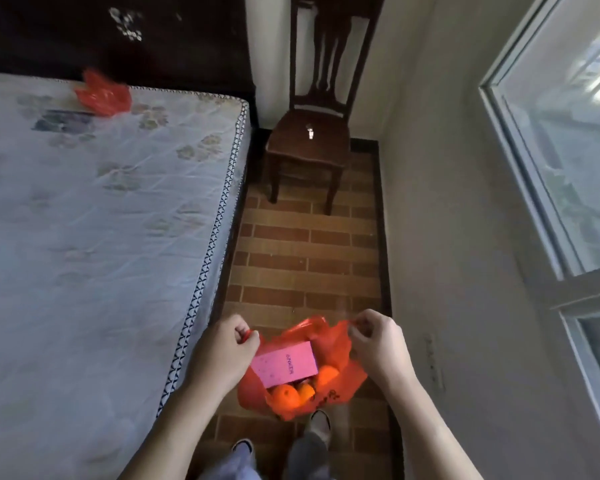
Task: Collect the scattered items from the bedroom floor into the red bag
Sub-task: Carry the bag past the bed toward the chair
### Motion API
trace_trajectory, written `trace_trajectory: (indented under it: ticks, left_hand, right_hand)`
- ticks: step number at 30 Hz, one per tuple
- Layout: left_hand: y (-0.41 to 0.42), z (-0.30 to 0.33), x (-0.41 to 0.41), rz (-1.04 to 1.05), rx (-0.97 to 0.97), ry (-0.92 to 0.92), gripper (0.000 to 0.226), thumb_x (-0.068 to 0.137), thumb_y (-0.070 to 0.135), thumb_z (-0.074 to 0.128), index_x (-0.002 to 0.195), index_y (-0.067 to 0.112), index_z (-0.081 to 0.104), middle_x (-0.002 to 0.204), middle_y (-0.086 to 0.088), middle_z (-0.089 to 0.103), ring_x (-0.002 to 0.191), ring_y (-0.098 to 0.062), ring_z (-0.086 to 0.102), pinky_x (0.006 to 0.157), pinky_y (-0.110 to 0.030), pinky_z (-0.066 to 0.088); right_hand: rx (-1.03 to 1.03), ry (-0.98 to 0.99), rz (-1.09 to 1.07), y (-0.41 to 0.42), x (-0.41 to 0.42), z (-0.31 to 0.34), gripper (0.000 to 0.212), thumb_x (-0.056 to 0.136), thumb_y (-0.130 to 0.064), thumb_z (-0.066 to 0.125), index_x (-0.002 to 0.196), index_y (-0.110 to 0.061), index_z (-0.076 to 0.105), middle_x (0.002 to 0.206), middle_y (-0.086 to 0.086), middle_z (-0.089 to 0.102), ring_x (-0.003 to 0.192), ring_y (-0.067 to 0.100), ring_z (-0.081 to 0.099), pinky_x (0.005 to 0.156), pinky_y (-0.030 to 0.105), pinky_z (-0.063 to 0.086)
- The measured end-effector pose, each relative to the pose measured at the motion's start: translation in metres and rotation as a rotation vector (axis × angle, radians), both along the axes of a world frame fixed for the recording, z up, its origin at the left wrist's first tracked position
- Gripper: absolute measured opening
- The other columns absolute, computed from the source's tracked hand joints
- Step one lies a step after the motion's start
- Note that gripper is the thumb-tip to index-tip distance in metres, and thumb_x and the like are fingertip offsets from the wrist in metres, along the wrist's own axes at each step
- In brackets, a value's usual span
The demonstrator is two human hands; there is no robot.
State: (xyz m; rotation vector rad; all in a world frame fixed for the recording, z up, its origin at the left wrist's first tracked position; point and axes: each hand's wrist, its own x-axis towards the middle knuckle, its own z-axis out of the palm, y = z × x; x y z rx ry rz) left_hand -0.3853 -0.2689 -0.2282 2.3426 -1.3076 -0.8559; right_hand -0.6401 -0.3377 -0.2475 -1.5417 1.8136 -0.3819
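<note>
Now holding red bag [329, 348] mouth wide: left hand [224, 353], right hand [378, 344] fingers pinching opposite handles, keeping pink box [284, 363], oranges [286, 396] inside.

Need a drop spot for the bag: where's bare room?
Bare brick floor between the mattress edge and the wall, from the red bag up to the chair. Most of the mattress is bare too. Tight near the feet.
</note>
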Motion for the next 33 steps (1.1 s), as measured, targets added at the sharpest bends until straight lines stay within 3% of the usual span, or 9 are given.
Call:
trace_trajectory:
  ticks: [9, 12, 16, 19, 22, 28, 31, 33]
  left_hand:
    - [-0.037, -0.113, 0.022, 0.146, 0.090, 0.038, 0.032, 0.088, 0.024, 0.075, 0.066, 0.019, 0.052, 0.055, 0.005, 0.056, 0.057, -0.013, 0.056, 0.057, -0.034, 0.044]
    - [-0.047, -0.158, 0.031, 0.177, 0.122, 0.068, 0.030, 0.088, 0.022, 0.075, 0.068, 0.019, 0.053, 0.058, 0.003, 0.059, 0.058, -0.011, 0.058, 0.060, -0.034, 0.047]
    - [-0.071, -0.219, 0.054, 0.208, 0.107, 0.076, 0.030, 0.088, 0.020, 0.075, 0.068, 0.019, 0.052, 0.060, 0.002, 0.058, 0.061, -0.012, 0.057, 0.054, -0.027, 0.040]
    - [-0.087, -0.268, 0.073, 0.210, 0.088, 0.057, 0.034, 0.088, 0.020, 0.076, 0.068, 0.020, 0.049, 0.057, -0.002, 0.054, 0.063, -0.019, 0.055, 0.055, -0.038, 0.044]
    - [-0.098, -0.324, 0.088, 0.162, 0.082, 0.034, 0.033, 0.089, 0.025, 0.074, 0.070, 0.022, 0.047, 0.058, 0.001, 0.053, 0.054, -0.015, 0.053, 0.052, -0.037, 0.044]
    - [-0.124, -0.427, 0.123, 0.164, 0.040, 0.018, 0.032, 0.092, 0.027, 0.070, 0.071, 0.022, 0.047, 0.058, 0.004, 0.053, 0.055, -0.010, 0.053, 0.049, -0.033, 0.038]
    - [-0.130, -0.470, 0.137, 0.169, 0.029, -0.007, 0.030, 0.094, 0.029, 0.068, 0.072, 0.022, 0.048, 0.058, 0.004, 0.056, 0.052, -0.009, 0.054, 0.048, -0.038, 0.044]
    - [-0.133, -0.497, 0.142, 0.179, 0.006, -0.016, 0.029, 0.094, 0.029, 0.066, 0.072, 0.021, 0.048, 0.058, 0.003, 0.055, 0.051, -0.010, 0.054, 0.046, -0.036, 0.042]
  right_hand:
    - [0.142, 0.009, 0.118, -0.067, 0.031, -0.120, 0.016, 0.084, -0.027, 0.065, 0.079, -0.013, 0.062, 0.065, 0.001, 0.065, 0.066, 0.026, 0.062, 0.059, 0.044, 0.053]
    - [0.175, 0.009, 0.140, -0.088, 0.049, -0.159, 0.010, 0.085, -0.022, 0.068, 0.078, -0.015, 0.064, 0.064, -0.002, 0.063, 0.063, 0.021, 0.057, 0.061, 0.041, 0.051]
    - [0.191, -0.016, 0.169, -0.115, 0.080, -0.215, 0.008, 0.086, -0.019, 0.068, 0.079, -0.020, 0.066, 0.065, -0.005, 0.064, 0.062, 0.013, 0.057, 0.062, 0.036, 0.049]
    - [0.194, -0.024, 0.194, -0.139, 0.105, -0.267, 0.007, 0.086, -0.020, 0.067, 0.079, -0.021, 0.066, 0.061, -0.008, 0.063, 0.059, 0.013, 0.056, 0.058, 0.034, 0.047]
    - [0.195, 0.004, 0.224, -0.161, 0.130, -0.325, 0.012, 0.087, -0.021, 0.067, 0.076, -0.024, 0.063, 0.063, -0.008, 0.062, 0.064, 0.017, 0.060, 0.058, 0.035, 0.048]
    - [0.174, -0.014, 0.297, -0.184, 0.172, -0.430, 0.015, 0.089, -0.018, 0.064, 0.076, -0.025, 0.065, 0.057, -0.008, 0.059, 0.053, 0.002, 0.057, 0.050, 0.015, 0.037]
    - [0.139, 0.015, 0.339, -0.190, 0.186, -0.475, 0.008, 0.088, -0.021, 0.065, 0.088, -0.026, 0.071, 0.062, -0.007, 0.062, 0.060, 0.010, 0.060, 0.056, 0.028, 0.044]
    - [0.118, 0.028, 0.362, -0.193, 0.191, -0.501, 0.008, 0.089, -0.021, 0.065, 0.092, -0.026, 0.071, 0.064, -0.008, 0.062, 0.062, 0.015, 0.060, 0.056, 0.030, 0.044]
